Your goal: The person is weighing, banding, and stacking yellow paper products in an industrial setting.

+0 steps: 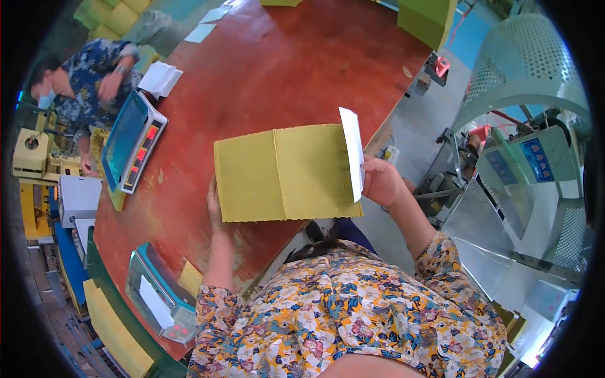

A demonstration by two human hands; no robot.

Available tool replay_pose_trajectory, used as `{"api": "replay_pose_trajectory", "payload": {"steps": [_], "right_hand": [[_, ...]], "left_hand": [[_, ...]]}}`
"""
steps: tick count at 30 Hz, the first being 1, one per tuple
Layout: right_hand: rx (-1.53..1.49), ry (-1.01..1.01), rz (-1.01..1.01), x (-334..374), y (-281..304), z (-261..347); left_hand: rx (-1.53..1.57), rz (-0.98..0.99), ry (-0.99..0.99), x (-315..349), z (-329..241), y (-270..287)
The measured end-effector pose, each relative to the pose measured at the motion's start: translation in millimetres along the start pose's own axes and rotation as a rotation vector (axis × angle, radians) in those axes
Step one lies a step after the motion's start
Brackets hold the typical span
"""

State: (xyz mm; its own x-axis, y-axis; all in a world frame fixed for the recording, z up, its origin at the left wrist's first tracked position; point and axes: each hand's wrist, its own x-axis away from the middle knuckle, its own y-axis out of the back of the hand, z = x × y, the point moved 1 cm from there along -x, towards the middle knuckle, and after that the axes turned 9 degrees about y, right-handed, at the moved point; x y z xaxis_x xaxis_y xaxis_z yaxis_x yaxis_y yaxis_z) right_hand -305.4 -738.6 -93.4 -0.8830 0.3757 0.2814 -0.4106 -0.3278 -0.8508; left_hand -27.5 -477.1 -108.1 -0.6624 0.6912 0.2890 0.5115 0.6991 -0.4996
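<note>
In front of me, above the red table's near edge, I hold a stack of yellow paper [309, 173] with a crease or seam down its middle. My left hand [215, 205] grips its left end, the fingers mostly hidden behind it. At the right end a folded white sheet [351, 154] stands up along the edge. My right hand [381, 181] pinches that white sheet against the stack, thumb and fingers at its outer side.
The red table [277, 69] spreads ahead. On its left stand a digital scale [142, 151] and a second teal-edged scale [161, 293]. A person [101, 82] works at the far left. To the right is a machine with a perforated metal guard [526, 69].
</note>
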Motion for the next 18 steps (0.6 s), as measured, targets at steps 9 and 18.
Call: {"api": "replay_pose_trajectory", "payload": {"steps": [9, 18], "right_hand": [[0.355, 0.096, -0.302, 16, 10, -17], [0.606, 0.345, -0.401, 21, -11, -32]], "left_hand": [[-0.169, 0.016, -0.024, 8, -19, -19], [-0.362, 0.073, 0.076, 0, -37, -17]]}}
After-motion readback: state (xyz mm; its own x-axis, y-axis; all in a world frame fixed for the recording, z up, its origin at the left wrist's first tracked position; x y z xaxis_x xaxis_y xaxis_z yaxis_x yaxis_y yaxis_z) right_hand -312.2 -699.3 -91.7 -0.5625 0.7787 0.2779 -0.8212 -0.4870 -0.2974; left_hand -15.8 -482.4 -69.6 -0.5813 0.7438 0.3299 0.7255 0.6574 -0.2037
